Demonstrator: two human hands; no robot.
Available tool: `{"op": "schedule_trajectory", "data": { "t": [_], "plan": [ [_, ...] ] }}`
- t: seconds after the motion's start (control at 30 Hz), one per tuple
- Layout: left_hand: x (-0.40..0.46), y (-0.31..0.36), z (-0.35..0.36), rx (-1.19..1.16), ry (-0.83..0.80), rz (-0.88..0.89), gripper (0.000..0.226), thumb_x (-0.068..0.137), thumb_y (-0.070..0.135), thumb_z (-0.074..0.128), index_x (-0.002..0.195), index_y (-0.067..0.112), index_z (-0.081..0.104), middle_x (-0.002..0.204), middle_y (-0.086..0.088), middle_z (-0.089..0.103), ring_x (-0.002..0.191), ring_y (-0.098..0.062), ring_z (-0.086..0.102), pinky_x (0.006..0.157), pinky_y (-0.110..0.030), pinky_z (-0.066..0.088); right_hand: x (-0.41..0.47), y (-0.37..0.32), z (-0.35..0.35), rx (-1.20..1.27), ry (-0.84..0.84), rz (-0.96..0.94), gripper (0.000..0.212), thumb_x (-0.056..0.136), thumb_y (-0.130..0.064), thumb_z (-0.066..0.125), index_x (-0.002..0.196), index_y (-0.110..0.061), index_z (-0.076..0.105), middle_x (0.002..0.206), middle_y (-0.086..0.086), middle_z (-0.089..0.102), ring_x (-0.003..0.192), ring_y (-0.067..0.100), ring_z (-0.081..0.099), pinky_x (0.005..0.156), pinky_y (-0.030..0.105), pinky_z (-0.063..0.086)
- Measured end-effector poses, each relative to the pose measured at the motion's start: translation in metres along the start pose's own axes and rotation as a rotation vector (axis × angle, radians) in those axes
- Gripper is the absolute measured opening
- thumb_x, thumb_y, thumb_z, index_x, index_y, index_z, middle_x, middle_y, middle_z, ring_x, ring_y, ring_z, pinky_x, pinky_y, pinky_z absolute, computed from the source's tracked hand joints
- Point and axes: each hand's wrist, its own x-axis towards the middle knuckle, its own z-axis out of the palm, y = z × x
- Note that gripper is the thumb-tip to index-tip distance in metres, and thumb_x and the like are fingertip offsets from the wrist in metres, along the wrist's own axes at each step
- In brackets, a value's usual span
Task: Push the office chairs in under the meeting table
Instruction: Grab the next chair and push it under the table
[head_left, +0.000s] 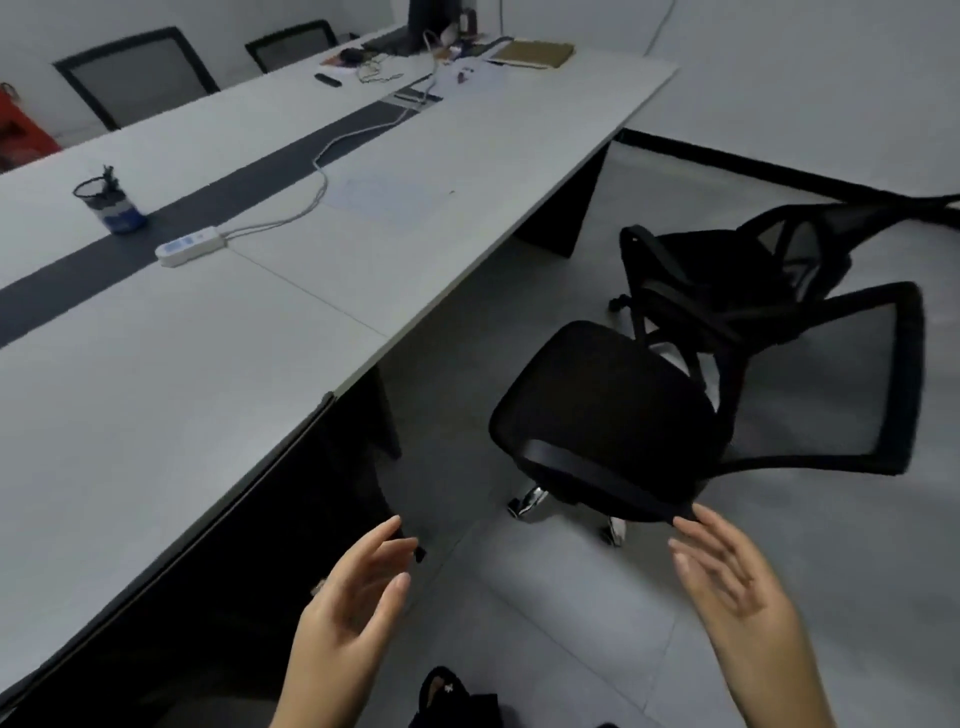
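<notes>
Two office chairs are still being left out from the counter (363, 249): the nearer chair (613, 415) just beyond the spread, empty right hand (737, 587), the farther chair (727, 270) behind it; the left hand (353, 592) is likewise being held wide, holding nothing.

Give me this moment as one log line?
left hand: open, free | right hand: open, by near chair armrest | chair: outside meeting table

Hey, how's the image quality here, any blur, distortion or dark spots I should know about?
Head view: wide-angle bending curves the table edge and stretches the near chair backrest; both hands and the far chairs look softly blurred; lighting is dim and flat, without glare; under the table it is too dark to make anything out.
</notes>
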Motion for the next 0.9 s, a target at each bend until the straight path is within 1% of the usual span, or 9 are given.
{"op": "schedule_trajectory", "data": {
  "t": [0.07, 0.13, 0.27, 0.4, 0.43, 0.5, 0.6, 0.73, 0.9],
  "plan": [
    [0.001, 0.010, 0.029, 0.002, -0.050, 0.030, 0.037, 0.074, 0.032, 0.062, 0.102, 0.056, 0.060, 0.105, 0.014, 0.070, 0.096, -0.002, 0.066, 0.078, -0.010, 0.051, -0.008, 0.007, -0.034, 0.015, 0.094, -0.003, 0.041, 0.082, -0.005, 0.059, 0.105, -0.039, 0.055, 0.105, -0.019, 0.066, 0.095, -0.003, 0.061, 0.071, 0.000, 0.045],
    [-0.002, 0.019, 0.065, -0.008, -0.096, 0.062, 0.037, 0.068, 0.043, 0.060, 0.102, 0.056, 0.060, 0.106, 0.011, 0.070, 0.095, -0.005, 0.067, 0.081, -0.014, 0.052, -0.017, 0.016, -0.073, 0.026, 0.177, 0.006, 0.043, 0.082, 0.000, 0.058, 0.102, -0.038, 0.055, 0.103, -0.016, 0.068, 0.093, -0.003, 0.062, 0.071, 0.001, 0.046],
    [-0.022, 0.033, 0.153, -0.024, -0.196, 0.102, 0.037, 0.080, 0.025, 0.066, 0.100, 0.056, 0.061, 0.105, 0.010, 0.070, 0.092, -0.006, 0.067, 0.077, -0.010, 0.051, -0.034, 0.036, -0.164, 0.018, 0.314, 0.024, 0.044, 0.081, 0.004, 0.058, 0.100, -0.035, 0.057, 0.099, -0.020, 0.069, 0.087, -0.006, 0.064, 0.071, 0.003, 0.046],
    [-0.042, 0.055, 0.247, -0.022, -0.294, 0.113, 0.038, 0.075, 0.030, 0.063, 0.104, 0.056, 0.059, 0.104, 0.010, 0.069, 0.094, -0.006, 0.066, 0.077, -0.012, 0.052, -0.039, 0.052, -0.256, 0.009, 0.422, 0.015, 0.044, 0.079, 0.008, 0.059, 0.101, -0.031, 0.057, 0.098, -0.031, 0.067, 0.084, -0.005, 0.064, 0.070, 0.003, 0.047],
    [-0.045, 0.059, 0.268, -0.013, -0.312, 0.122, 0.039, 0.078, 0.029, 0.064, 0.106, 0.056, 0.058, 0.105, 0.011, 0.069, 0.095, -0.006, 0.066, 0.077, -0.013, 0.052, -0.038, 0.056, -0.276, 0.008, 0.435, 0.015, 0.045, 0.079, 0.008, 0.059, 0.101, -0.031, 0.057, 0.099, -0.030, 0.067, 0.085, -0.004, 0.064, 0.070, 0.004, 0.047],
    [-0.051, 0.067, 0.305, -0.003, -0.344, 0.134, 0.044, 0.086, 0.016, 0.064, 0.110, 0.052, 0.057, 0.105, 0.013, 0.068, 0.096, -0.006, 0.065, 0.078, -0.012, 0.051, -0.035, 0.062, -0.311, -0.002, 0.458, 0.012, 0.046, 0.079, 0.008, 0.059, 0.101, -0.032, 0.057, 0.100, -0.023, 0.069, 0.086, -0.003, 0.064, 0.071, 0.004, 0.047],
    [-0.051, 0.082, 0.346, 0.032, -0.371, 0.129, 0.054, 0.086, 0.000, 0.058, 0.111, 0.048, 0.055, 0.105, 0.016, 0.068, 0.097, -0.003, 0.064, 0.077, -0.007, 0.049, -0.022, 0.068, -0.348, -0.007, 0.453, 0.024, 0.044, 0.080, 0.004, 0.060, 0.104, -0.033, 0.058, 0.104, -0.009, 0.069, 0.091, 0.002, 0.064, 0.072, 0.004, 0.047],
    [-0.030, 0.093, 0.392, 0.055, -0.344, 0.120, 0.055, 0.086, -0.001, 0.057, 0.110, 0.048, 0.055, 0.103, 0.019, 0.068, 0.096, -0.001, 0.064, 0.077, -0.006, 0.048, 0.016, 0.076, -0.381, -0.009, 0.422, 0.047, 0.039, 0.081, 0.001, 0.060, 0.111, -0.024, 0.058, 0.112, -0.006, 0.064, 0.094, 0.004, 0.062, 0.073, 0.003, 0.046],
    [0.024, 0.108, 0.460, 0.021, -0.336, 0.127, 0.049, 0.087, 0.000, 0.056, 0.114, 0.041, 0.056, 0.107, 0.016, 0.065, 0.098, -0.001, 0.063, 0.077, -0.006, 0.049, 0.091, 0.081, -0.421, -0.034, 0.394, 0.039, 0.039, 0.083, -0.003, 0.060, 0.115, -0.024, 0.056, 0.113, -0.007, 0.064, 0.096, -0.001, 0.061, 0.076, 0.002, 0.045]
  ]
}}
